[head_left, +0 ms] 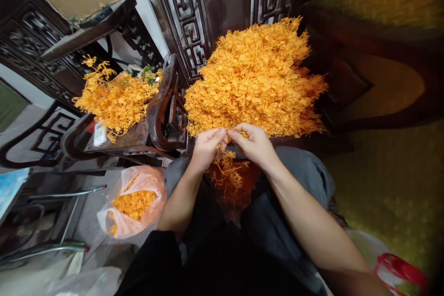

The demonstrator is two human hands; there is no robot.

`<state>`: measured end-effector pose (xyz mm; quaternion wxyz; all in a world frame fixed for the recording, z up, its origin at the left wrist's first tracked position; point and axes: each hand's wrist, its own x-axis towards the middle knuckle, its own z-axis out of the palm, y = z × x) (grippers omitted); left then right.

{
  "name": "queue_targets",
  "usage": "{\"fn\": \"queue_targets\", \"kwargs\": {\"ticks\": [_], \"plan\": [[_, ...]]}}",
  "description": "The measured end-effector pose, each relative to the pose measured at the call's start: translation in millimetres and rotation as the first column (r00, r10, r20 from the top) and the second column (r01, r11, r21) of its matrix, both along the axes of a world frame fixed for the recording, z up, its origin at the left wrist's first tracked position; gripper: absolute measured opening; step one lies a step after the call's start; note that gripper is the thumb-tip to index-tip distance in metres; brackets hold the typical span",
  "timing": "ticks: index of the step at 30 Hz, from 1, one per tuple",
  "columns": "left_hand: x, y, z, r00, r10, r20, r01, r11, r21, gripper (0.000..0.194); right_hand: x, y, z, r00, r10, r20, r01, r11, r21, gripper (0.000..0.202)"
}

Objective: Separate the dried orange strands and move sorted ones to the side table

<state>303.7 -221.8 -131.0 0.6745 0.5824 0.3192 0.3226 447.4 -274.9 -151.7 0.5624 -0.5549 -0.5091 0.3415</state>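
Observation:
My left hand (209, 146) and my right hand (252, 144) meet in front of me with thumbs and fingertips pinched close together. Between them is a small orange frilly piece, mostly hidden by the fingers. Just below the hands, an orange branching sprig (229, 173) hangs over a reddish translucent bag (239, 201) between my knees; whether it joins the pinched piece I cannot tell. Right behind the fingers rises a large heap of orange frilly sprigs (256, 81) on a dark carved wooden chair (227, 7).
On the left, a wooden side table (137, 136) bears a looser bunch of orange sprigs (121, 97). A pinkish plastic bag (152, 215) with orange bits stands on the floor. Metal chair legs (71, 222) lie at lower left, and a red-rimmed container (398, 270) is at lower right.

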Motion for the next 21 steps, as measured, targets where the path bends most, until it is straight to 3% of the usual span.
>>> {"fn": "queue_targets", "kwargs": {"ticks": [2, 4, 6, 7, 10, 12, 15, 18, 21], "plan": [[-5, 0, 3.4, 1.0, 0.01, 0.018, -0.009, 0.999, -0.054, 0.046, 8, 6, -2.8, 0.987, -0.113, 0.118, 0.109, 0.993, 0.044, 0.029], [-12, 4, 7.8, 0.997, 0.035, 0.074, -0.027, 0.994, -0.109, 0.044, 26, 11, -11.2, 0.942, -0.303, 0.147, 0.291, 0.952, 0.098, 0.028], [-20, 11, 11.1, 0.98, 0.133, 0.146, -0.116, 0.986, -0.121, 0.042, 46, 13, -20.7, 0.877, -0.478, 0.044, 0.471, 0.875, 0.106, 0.032], [-22, 14, 11.5, 0.966, 0.194, 0.173, -0.174, 0.977, -0.123, 0.04, 54, 11, -23.8, 0.861, -0.507, -0.034, 0.507, 0.857, 0.094, 0.034], [-18, 19, 7.6, 0.941, 0.28, 0.187, -0.252, 0.954, -0.162, 0.034, 52, 4, -21.6, 0.925, -0.353, -0.139, 0.369, 0.923, 0.114, 0.03], [-8, 19, 3.6, 0.944, 0.264, 0.2, -0.226, 0.955, -0.191, 0.035, 33, -1, -13.7, 0.975, -0.221, -0.033, 0.224, 0.962, 0.156, 0.024], [5, 14, 0.4, 0.923, 0.279, 0.265, -0.243, 0.957, -0.16, 0.032, 0, 1, -3.8, 0.99, -0.093, 0.107, 0.077, 0.987, 0.139, 0.029], [11, 9, -1.1, 0.918, 0.276, 0.285, -0.247, 0.96, -0.135, 0.028, -22, 10, -2.3, 0.993, -0.009, 0.114, -0.001, 0.997, 0.082, 0.031], [11, 6, -2.8, 0.918, 0.282, 0.28, -0.261, 0.959, -0.111, 0.026, -31, 17, -5.9, 0.996, -0.057, 0.075, 0.05, 0.994, 0.092, 0.028]]}}
